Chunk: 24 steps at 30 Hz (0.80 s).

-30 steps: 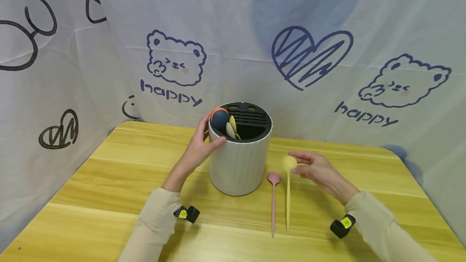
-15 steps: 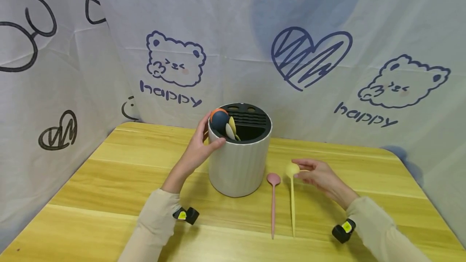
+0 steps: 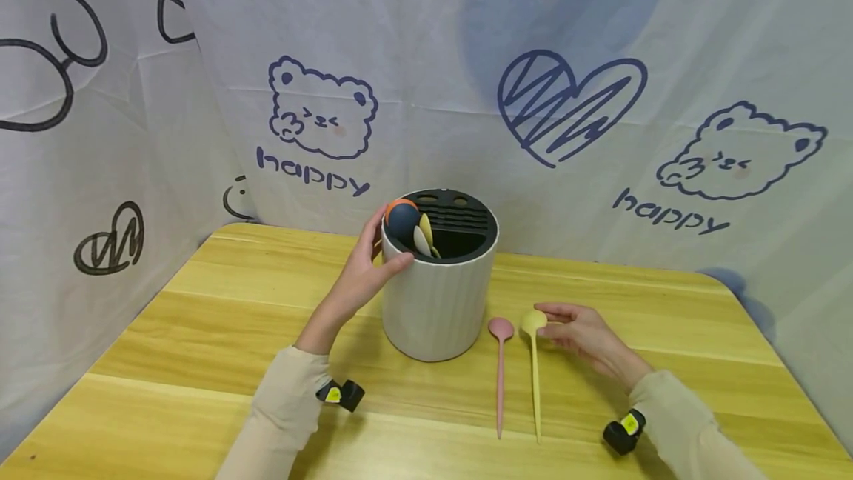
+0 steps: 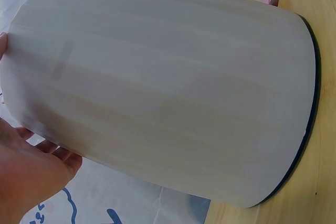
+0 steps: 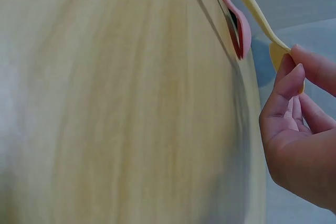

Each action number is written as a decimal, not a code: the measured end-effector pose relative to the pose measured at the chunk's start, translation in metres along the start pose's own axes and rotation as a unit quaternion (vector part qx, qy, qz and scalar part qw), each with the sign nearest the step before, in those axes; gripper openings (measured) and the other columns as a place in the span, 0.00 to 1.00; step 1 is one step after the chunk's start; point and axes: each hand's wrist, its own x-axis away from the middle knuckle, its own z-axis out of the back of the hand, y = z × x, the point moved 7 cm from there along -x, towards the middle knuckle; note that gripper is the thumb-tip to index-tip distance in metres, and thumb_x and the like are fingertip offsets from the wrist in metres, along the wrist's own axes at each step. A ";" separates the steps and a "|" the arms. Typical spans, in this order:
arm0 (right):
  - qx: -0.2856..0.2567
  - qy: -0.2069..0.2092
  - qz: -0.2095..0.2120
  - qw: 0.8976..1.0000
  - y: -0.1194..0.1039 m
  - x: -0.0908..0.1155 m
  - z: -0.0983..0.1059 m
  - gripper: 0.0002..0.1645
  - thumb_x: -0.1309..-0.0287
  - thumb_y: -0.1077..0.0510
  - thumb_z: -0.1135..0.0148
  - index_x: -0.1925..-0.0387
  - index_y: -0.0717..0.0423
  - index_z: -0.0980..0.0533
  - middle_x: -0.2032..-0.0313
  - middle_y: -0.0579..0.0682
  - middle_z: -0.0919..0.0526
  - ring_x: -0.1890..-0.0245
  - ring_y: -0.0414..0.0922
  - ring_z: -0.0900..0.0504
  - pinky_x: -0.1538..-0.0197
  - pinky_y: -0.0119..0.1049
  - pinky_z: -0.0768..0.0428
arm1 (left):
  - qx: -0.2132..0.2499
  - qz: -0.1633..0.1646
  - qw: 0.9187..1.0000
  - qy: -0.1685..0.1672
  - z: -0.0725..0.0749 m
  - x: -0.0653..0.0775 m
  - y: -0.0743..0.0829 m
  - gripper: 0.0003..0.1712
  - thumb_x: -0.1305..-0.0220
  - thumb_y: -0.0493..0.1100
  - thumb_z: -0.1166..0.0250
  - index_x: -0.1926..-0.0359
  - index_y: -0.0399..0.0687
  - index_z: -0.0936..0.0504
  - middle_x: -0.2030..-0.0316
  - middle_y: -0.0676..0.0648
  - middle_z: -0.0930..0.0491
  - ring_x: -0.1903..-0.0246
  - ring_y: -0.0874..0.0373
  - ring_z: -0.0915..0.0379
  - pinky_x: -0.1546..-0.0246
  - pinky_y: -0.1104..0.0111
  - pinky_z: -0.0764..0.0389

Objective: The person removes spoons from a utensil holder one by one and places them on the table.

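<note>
My left hand (image 3: 365, 272) grips the upper left side of a white ribbed utensil holder (image 3: 436, 310), its thumb on the front by the rim. The holder stands upright; in the left wrist view its wall (image 4: 168, 87) hides much of the scene. My right hand (image 3: 586, 335) pinches a pale yellow spoon (image 3: 535, 361) at its bowl, the handle pointing toward me. In the right wrist view the yellow spoon's bowl (image 5: 277, 56) is off the tabletop; whether the handle tip touches is unclear. Left of it a pink spoon (image 3: 500, 376) lies on the table.
The holder's black slotted lid (image 3: 453, 213) has an open compartment with several utensils, among them a dark blue round-headed one (image 3: 403, 221). A wooden table (image 3: 200, 361) spreads beneath. Printed white cloth (image 3: 426, 80) hangs behind and at the left.
My right hand has brought the yellow spoon toward me and slightly right, lowering it beside the pink spoon. My left hand and the holder have stayed in place.
</note>
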 end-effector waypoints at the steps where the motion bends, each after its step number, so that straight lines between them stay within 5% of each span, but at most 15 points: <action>1: -0.003 0.000 0.000 1.000 0.001 0.000 0.000 0.36 0.42 0.68 0.38 0.35 0.75 0.39 0.56 0.49 0.21 0.67 0.38 0.22 0.63 0.30 0.20 | 0.000 0.000 1.000 0.001 0.000 0.000 0.000 0.52 0.42 0.56 0.37 0.24 0.50 0.55 0.26 0.45 0.54 0.28 0.50 0.57 0.30 0.54 0.50; 7: -0.004 -0.015 -0.001 1.000 0.006 -0.002 -0.004 0.35 0.42 0.69 0.38 0.35 0.76 0.39 0.53 0.51 0.21 0.61 0.38 0.20 0.59 0.33 0.19 | -0.006 -0.005 1.000 0.006 -0.001 0.000 -0.001 0.56 0.43 0.62 0.36 0.24 0.48 0.55 0.26 0.42 0.53 0.28 0.47 0.56 0.31 0.51 0.49; 14: 0.010 -0.012 -0.006 1.000 0.013 0.000 -0.004 0.34 0.42 0.69 0.39 0.36 0.77 0.38 0.50 0.54 0.23 0.70 0.38 0.25 0.66 0.30 0.22 | -0.004 -0.007 1.000 0.002 0.000 0.000 -0.001 0.55 0.43 0.60 0.36 0.24 0.49 0.55 0.26 0.44 0.54 0.28 0.49 0.56 0.30 0.53 0.49; 24: 0.035 0.001 0.000 0.999 0.015 -0.001 -0.006 0.32 0.43 0.68 0.37 0.38 0.77 0.35 0.46 0.59 0.24 0.68 0.39 0.22 0.68 0.30 0.20 | -0.002 -0.009 1.000 0.002 0.000 0.000 -0.002 0.55 0.43 0.62 0.36 0.24 0.50 0.54 0.26 0.45 0.54 0.28 0.50 0.57 0.30 0.53 0.50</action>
